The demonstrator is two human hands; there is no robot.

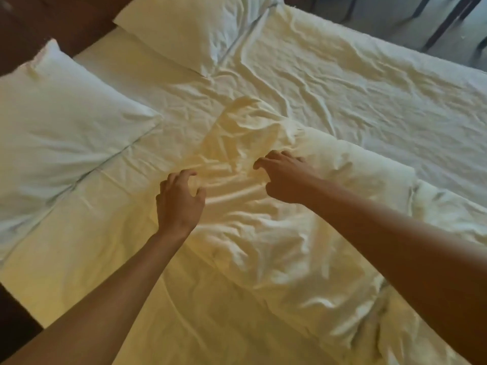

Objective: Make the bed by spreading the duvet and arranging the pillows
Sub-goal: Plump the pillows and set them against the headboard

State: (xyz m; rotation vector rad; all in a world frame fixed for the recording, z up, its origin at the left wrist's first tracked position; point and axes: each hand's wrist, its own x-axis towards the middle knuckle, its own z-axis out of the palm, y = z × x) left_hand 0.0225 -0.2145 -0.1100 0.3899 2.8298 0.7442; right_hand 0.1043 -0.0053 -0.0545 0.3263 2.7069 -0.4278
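Observation:
A cream duvet (263, 246) lies crumpled across the near half of the bed, its thick folded edge running off to the right. One corner is turned up in a rumpled peak in the middle of the bed. My left hand (180, 200) hovers just over the duvet with bent fingers and holds nothing. My right hand (286, 177) rests against the folded edge, fingers bent, with no cloth visibly pinched. Two white pillows lie by the headboard: the near pillow (66, 122) at the left and the far pillow (189, 30) at the top.
A wrinkled white sheet (382, 88) covers the far side of the mattress. A dark wooden headboard (39, 17) runs along the upper left. Dark chair legs (448, 19) stand on the grey floor beyond the bed at the top right.

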